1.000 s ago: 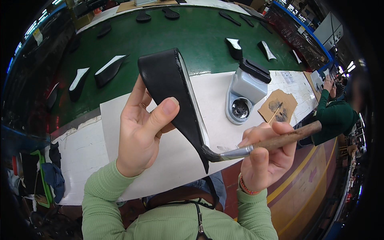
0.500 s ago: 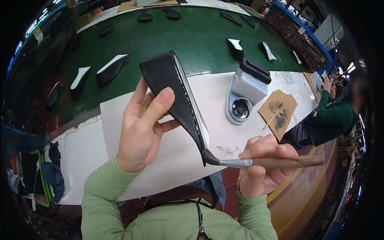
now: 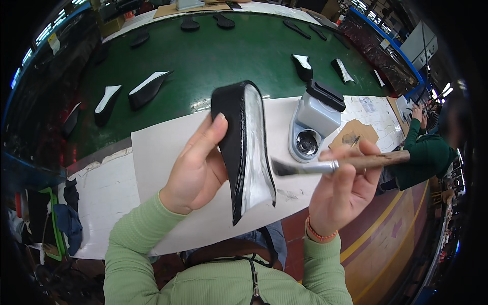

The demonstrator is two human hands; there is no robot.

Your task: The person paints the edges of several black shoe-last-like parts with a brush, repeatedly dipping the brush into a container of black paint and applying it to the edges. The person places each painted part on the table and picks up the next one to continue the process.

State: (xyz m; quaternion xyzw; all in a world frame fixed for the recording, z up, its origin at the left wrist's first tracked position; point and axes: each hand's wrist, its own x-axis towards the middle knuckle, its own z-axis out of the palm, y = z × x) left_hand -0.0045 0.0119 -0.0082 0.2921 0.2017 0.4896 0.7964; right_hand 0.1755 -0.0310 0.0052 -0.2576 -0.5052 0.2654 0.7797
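My left hand (image 3: 198, 165) grips a black wedge shoe sole (image 3: 256, 147) above the white paper. Its pale, glossy upper face is turned toward the right, and its thin end points down. In my right hand (image 3: 345, 188) is a brush (image 3: 361, 161) with a wooden handle, a silver ferrule and dark bristles. The bristle tip hangs just right of the sole's pale face, seemingly apart from it. Beyond my right hand stands a grey-blue dispenser bottle (image 3: 319, 114) with a black lid and a round cup (image 3: 307, 142) at its front.
More wedge soles (image 3: 148, 90) lie on the green conveyor belt (image 3: 213, 61) across from me. A stained piece of cardboard (image 3: 363, 133) with a thin stick lies right of the bottle. White paper (image 3: 168, 152) covers the table. At the far right sits another person in a dark green sleeve (image 3: 424, 152).
My left hand has turned the sole so its pale face shows, and shifted it right and slightly down. The brush has lifted off the sole's thin end and moved up.
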